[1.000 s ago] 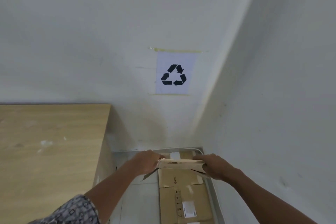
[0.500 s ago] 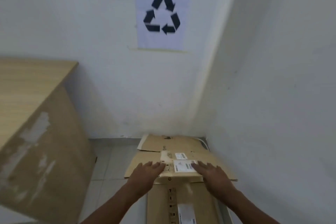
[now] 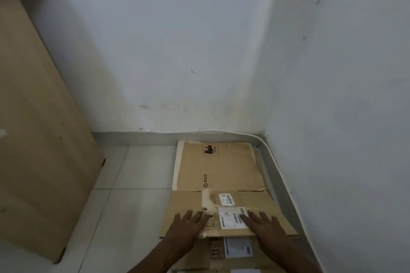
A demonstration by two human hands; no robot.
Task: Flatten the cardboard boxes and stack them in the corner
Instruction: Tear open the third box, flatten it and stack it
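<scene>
Nearest us, both hands lie flat, fingers straight. Our left hand (image 3: 188,226) and right hand (image 3: 264,228) press a little apart on the top flattened box (image 3: 184,203), either side of its white label (image 3: 231,218). It rests crosswise on another flat box (image 3: 237,250), its far edge over the PICO-marked sheet (image 3: 221,170), which reaches the corner where the 2 walls meet. We judge it best to press the creases evenly, square the edges with the pile, and nudge it cornerward, clear of the white cable (image 3: 275,162). The desk (image 3: 44,139) stands left.

Matt cardboard boxes (image 3: 219,170); seemingly glossy tiles (image 3: 133,206).
</scene>
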